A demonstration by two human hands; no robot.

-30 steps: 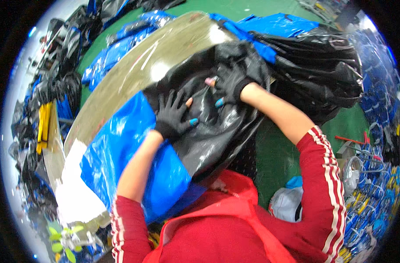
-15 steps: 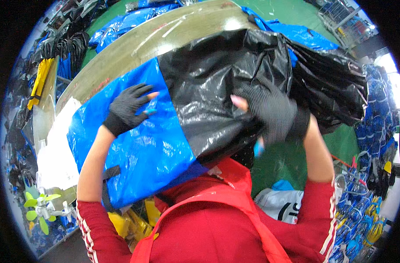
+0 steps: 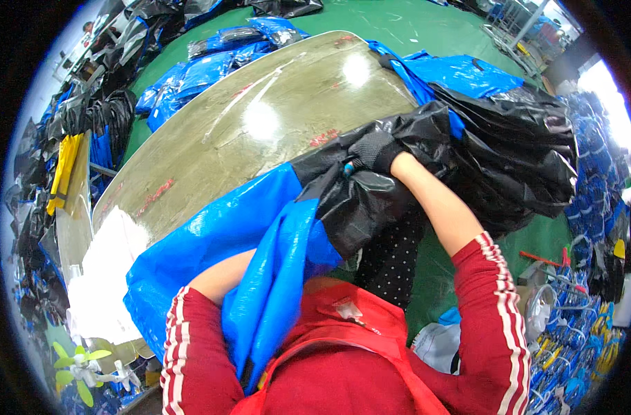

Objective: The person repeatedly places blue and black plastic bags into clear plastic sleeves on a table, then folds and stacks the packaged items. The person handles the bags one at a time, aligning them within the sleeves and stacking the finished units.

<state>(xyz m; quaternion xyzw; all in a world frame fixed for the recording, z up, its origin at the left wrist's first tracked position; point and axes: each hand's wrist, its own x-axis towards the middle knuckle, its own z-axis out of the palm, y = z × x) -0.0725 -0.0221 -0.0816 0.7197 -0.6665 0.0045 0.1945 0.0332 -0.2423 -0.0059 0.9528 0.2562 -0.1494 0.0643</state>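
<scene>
A blue woven bag (image 3: pixel 218 249) lies across the near edge of a shiny metal table (image 3: pixel 274 117), with a black plastic liner (image 3: pixel 360 197) at its mouth. My right hand (image 3: pixel 374 152), in a dark glove, grips a fold of the black liner above the bag. My left forearm runs into the blue bag and the left hand is hidden inside it. Both arms wear red sleeves with white stripes.
A heap of black plastic and blue bags (image 3: pixel 516 145) sits at the table's right end. More blue and black bags (image 3: pixel 191 62) lie on the green floor beyond. Blue and yellow items (image 3: pixel 592 332) crowd the right side. A yellow piece (image 3: pixel 63 173) stands at left.
My left hand went from resting on top of the blue bag to inside it. My right hand shifted up and took hold of the black liner. The bag folded toward me.
</scene>
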